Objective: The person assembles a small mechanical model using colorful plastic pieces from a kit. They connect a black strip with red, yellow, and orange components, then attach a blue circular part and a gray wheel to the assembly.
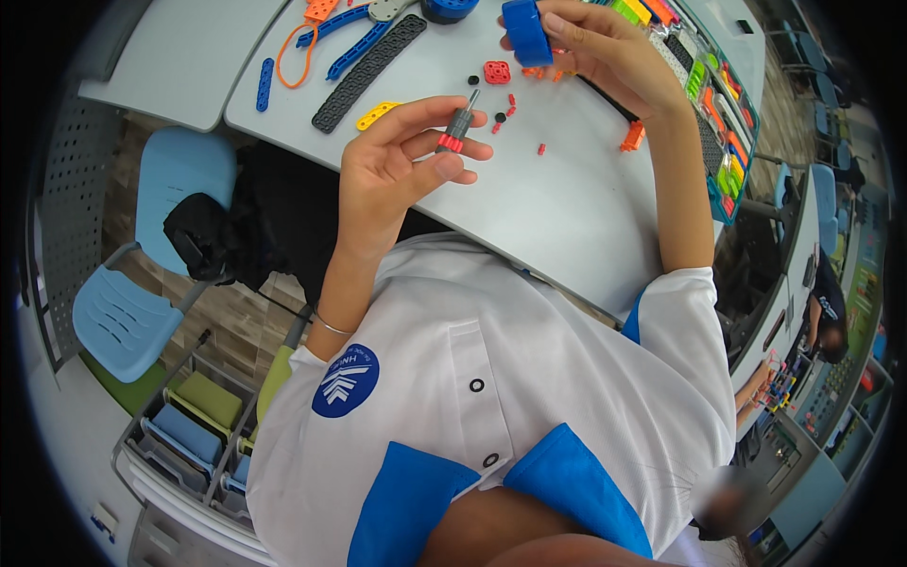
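fingers of the left hand (392,165) pinch a grey-and-red metal-tipped piece (457,128) near the surface (567,208)'s near edge; those of the right hand (624,52) pinch a blue ring (526,36) farther in.

The left hand (389,175) is being held forward, its fingers (408,117) curled. The right hand (624,59) is being held farther out, its fingers (578,38) likewise curled.

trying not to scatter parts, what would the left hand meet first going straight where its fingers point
The left hand would likely meet the small black piece just to its right, but depth is unclear; it may pass above.
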`<state>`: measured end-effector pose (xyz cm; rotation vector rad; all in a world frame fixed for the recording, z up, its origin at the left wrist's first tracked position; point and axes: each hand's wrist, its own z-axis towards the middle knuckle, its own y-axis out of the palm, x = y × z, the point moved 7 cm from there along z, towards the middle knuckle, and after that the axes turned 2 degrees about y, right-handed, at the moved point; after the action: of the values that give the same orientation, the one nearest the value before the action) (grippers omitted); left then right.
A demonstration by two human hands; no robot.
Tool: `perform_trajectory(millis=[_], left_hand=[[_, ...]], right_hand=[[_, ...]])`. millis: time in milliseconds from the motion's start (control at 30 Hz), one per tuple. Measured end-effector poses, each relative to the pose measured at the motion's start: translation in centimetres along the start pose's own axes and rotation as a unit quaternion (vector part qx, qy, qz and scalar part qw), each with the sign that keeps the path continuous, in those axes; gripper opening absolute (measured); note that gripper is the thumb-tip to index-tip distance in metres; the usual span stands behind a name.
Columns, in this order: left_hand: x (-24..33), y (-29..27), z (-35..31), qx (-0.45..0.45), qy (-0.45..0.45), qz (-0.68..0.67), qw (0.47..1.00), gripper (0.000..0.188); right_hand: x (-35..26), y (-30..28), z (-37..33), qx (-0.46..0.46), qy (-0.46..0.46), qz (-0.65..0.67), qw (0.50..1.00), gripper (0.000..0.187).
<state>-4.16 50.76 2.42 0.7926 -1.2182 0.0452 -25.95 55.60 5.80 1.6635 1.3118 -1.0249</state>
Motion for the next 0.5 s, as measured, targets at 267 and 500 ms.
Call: perform_trajectory(millis=[267,500], left_hand=[[0.6,0.6,0.2,-0.007,-0.038,-0.005,0.999,0.049],[0.4,0.7,0.3,0.004,-0.045,0.026,0.999,0.047]], right_hand=[[1.0,4.9,0.0,-0.211,-0.022,0.042,0.976,0.048],[1.4,5.4,0.0,-0.176,-0.023,-0.012,0.984,0.045]])
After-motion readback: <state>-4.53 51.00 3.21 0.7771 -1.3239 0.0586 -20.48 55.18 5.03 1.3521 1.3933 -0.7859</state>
